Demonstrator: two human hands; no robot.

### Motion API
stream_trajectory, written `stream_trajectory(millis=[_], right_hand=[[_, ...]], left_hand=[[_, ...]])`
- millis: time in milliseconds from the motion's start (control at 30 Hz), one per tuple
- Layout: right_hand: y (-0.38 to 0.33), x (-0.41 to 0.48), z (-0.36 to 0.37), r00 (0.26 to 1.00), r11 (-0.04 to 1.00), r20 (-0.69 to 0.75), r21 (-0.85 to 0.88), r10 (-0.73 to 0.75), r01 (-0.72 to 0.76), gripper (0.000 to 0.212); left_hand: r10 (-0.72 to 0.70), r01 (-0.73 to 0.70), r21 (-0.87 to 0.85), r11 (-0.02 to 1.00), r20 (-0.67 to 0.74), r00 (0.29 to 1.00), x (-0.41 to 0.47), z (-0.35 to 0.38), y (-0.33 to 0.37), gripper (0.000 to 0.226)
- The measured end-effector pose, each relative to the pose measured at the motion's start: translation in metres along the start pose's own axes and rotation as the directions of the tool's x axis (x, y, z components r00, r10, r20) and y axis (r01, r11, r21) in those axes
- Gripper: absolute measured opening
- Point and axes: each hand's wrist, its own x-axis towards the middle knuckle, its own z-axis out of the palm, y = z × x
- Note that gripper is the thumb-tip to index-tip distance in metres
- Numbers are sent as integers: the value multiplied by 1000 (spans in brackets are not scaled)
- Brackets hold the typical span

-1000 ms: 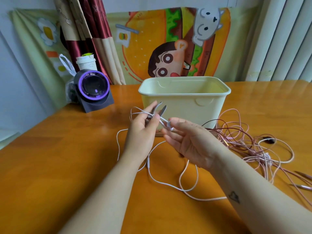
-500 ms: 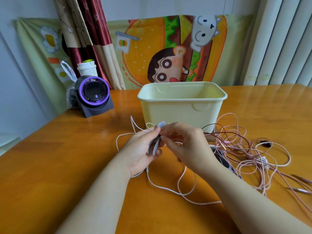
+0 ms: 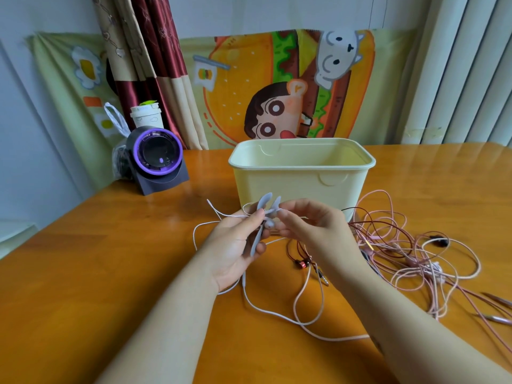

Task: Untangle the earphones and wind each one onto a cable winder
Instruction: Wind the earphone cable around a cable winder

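My left hand (image 3: 235, 245) grips a grey cable winder (image 3: 259, 234) upright; its two prongs stick up above my fingers. A white earbud sits against the winder's middle. My right hand (image 3: 313, 228) pinches the white earphone cable (image 3: 266, 311) at the winder's top right prong. The rest of that white cable loops down over the table below my hands. To the right lies a tangle of pink and dark red earphones (image 3: 401, 245), with a red earbud (image 3: 302, 264) near my right wrist.
A pale yellow plastic tub (image 3: 302, 176) stands just behind my hands. A purple-ringed black gadget (image 3: 158, 159) with a paper cup behind it sits at the back left. Thin metal-tipped plugs (image 3: 498, 318) lie at the right edge of the wooden table (image 3: 83, 273).
Both hands have dropped lower toward the table and come closer together. The winder has turned upright, its prongs now showing above my left fingers, and my right fingertips have come up to its right prong.
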Motion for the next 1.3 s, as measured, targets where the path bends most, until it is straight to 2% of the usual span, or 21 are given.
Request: stream_trajectory(millis=[67, 133, 267, 400, 533, 667, 933, 1000, 1100, 1167, 1233, 1300], right_hand=[[-2, 0, 0, 996, 990, 53, 120, 68, -73, 2], [-3, -1, 0, 993, 988, 88, 128, 76, -87, 6], [0, 0, -4, 999, 988, 21, -153, -29, 32, 6], [4, -2, -2, 978, 931, 49, -301, -204, 209, 9], [8, 1, -4, 905, 786, 109, -461, -411, 412, 16], [9, 3, -7, 855, 677, 196, -538, -480, 503, 16], [9, 5, -14, 851, 663, 295, -535, -434, 524, 20], [3, 4, -16, 884, 724, 287, -507, -369, 467, 16], [-17, 6, -20, 943, 856, 169, -397, -286, 331, 12], [-32, 11, -21, 924, 815, 183, -434, -337, 383, 19], [-47, 18, -17, 877, 713, 329, -513, -351, 478, 31], [-58, 23, -8, 818, 633, 503, -544, -279, 551, 43]], left_hand=[[13, -13, 31, 999, 4, 1000, 0, -1, 0, 25], [17, -17, 45, 999, 4, 1000, 0, -1, 0, 25], [18, -20, 42, 999, 46, 999, -1, 0, 0, 21], [31, -34, 44, 998, 77, 997, -1, -1, 1, 16], [48, -59, 106, 993, 102, 994, 0, -3, 0, 17], [78, -105, 223, 969, 127, 989, 0, -5, -3, 26], [66, -100, 283, 954, 128, 990, 0, -9, -3, 37], [56, -91, 287, 954, 127, 990, 1, -11, -1, 37], [60, -99, 341, 935, 123, 991, 0, -16, 3, 34], [50, -103, 417, 903, 136, 989, -1, -18, 5, 30], [18, -105, 483, 869, 180, 984, -2, -18, 6, 30], [6, -135, 560, 817, 225, 974, -3, -19, 7, 23]])
